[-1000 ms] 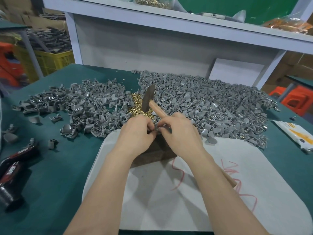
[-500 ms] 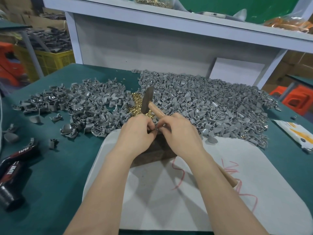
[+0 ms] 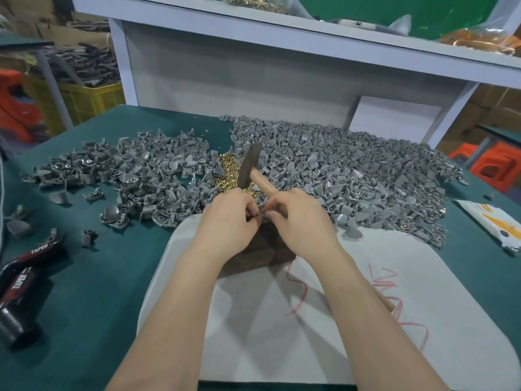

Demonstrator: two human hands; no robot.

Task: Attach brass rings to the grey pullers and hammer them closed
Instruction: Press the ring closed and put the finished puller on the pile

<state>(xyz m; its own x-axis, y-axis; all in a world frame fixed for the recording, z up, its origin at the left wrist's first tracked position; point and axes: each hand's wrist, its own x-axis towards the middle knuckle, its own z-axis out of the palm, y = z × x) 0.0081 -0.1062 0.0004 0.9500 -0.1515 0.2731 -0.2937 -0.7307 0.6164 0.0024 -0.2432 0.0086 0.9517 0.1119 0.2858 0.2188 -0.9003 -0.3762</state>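
Green table (image 3: 98,292), white mat (image 3: 282,334) at the near edge with red scribbles on it. Big right pile (image 3: 352,170) of grey pullers at the back, smaller left pile (image 3: 146,176) beside it. Dark wood block (image 3: 253,255) sits on the mat's far end, under both hands. Hammer (image 3: 249,167): head up over the piles' gap, handle runs back under the right palm, butt end shows past the forearm. Right hand (image 3: 301,221) fingers are curled round the handle, thumb and forefinger forward. Left hand (image 3: 228,221) fingers are curled, tips meeting the right's. Loose brass rings (image 3: 225,170) heaped between the two piles, just behind the hands. One puller (image 3: 262,214) pinched between both hands' fingertips above the block; can't tell if a ring is on it.
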